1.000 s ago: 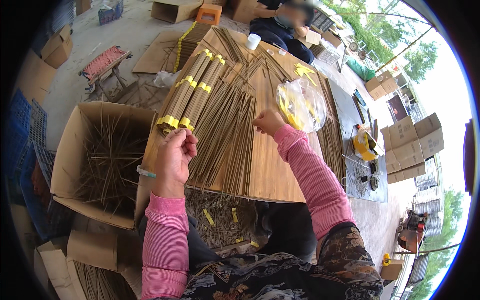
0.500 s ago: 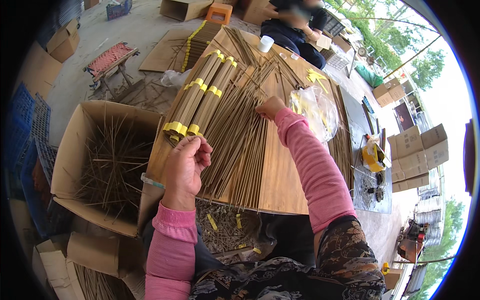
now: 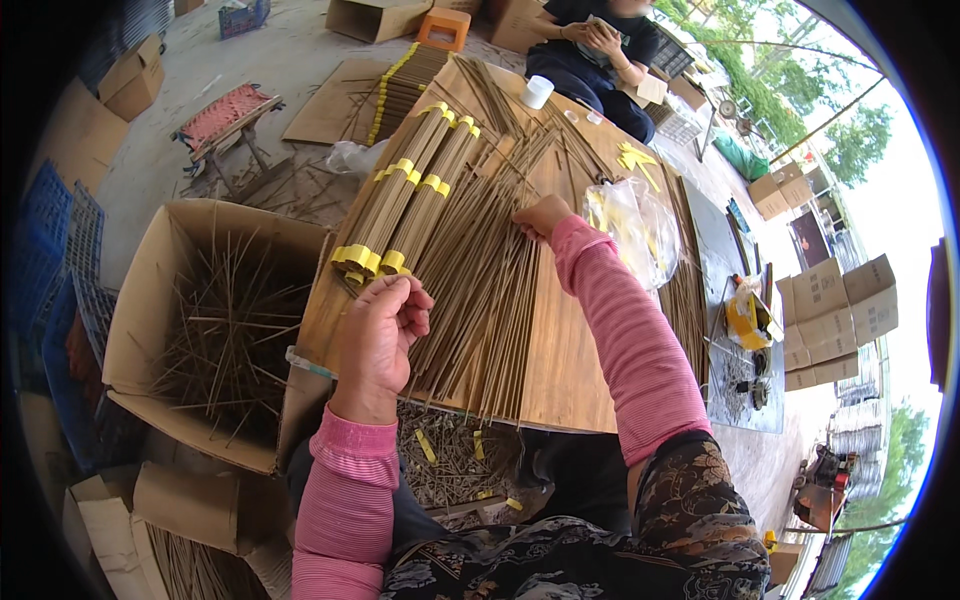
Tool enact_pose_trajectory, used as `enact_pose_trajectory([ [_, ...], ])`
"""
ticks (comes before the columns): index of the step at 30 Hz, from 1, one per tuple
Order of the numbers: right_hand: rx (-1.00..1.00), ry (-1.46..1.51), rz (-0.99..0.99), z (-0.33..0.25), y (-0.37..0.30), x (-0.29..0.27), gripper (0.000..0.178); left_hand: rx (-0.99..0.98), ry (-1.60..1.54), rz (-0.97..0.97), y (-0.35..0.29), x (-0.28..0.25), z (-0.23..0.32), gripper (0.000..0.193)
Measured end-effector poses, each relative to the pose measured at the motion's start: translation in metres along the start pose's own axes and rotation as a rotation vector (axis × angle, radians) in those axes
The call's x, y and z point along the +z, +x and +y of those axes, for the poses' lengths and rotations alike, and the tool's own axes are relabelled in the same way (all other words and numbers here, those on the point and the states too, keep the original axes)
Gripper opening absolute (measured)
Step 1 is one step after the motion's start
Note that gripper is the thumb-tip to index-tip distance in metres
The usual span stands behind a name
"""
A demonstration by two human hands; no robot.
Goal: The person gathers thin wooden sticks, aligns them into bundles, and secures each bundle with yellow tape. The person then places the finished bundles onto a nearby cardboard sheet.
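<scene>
A spread of loose thin brown sticks (image 3: 485,300) slants across the wooden table (image 3: 575,365). My right hand (image 3: 543,217) is closed over the upper part of these sticks, fingertips pinched down among them. Close to their near left side is my left hand (image 3: 382,335), raised with thumb and fingers curled together; whatever is in it, if anything, cannot be made out. Just beyond that hand lie bundles of the same sticks (image 3: 408,205), bound with yellow bands. A clear plastic bag (image 3: 635,225) with yellow strips in it rests right of my right hand.
Left of the table stands an open cardboard box (image 3: 150,300) full of jumbled sticks. A white cup (image 3: 537,92) sits at the far edge, near a seated person (image 3: 600,60). Right of the table, a grey board (image 3: 735,380) carries a yellow container (image 3: 748,318).
My left hand has shifted slightly right, while the right hand stays on the sticks. The seated person's hands have come into clearer view, holding something small.
</scene>
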State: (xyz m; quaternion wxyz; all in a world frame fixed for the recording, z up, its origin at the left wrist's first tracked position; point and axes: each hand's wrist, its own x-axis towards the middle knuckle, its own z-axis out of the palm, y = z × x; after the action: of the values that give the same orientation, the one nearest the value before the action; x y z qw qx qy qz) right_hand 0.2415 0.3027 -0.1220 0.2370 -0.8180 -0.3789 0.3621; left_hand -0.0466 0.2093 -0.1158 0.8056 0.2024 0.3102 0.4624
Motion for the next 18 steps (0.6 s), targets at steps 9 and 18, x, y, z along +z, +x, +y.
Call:
enact_pose_trajectory([
  [9,0.020,0.398,-0.131,0.002,-0.010,-0.015,0.014,0.008,-0.009,-0.012,-0.001,-0.004,-0.001,0.011],
  [18,-0.035,0.689,0.165,0.035,0.000,-0.037,0.015,0.011,0.067,-0.032,-0.002,-0.003,0.001,0.013],
])
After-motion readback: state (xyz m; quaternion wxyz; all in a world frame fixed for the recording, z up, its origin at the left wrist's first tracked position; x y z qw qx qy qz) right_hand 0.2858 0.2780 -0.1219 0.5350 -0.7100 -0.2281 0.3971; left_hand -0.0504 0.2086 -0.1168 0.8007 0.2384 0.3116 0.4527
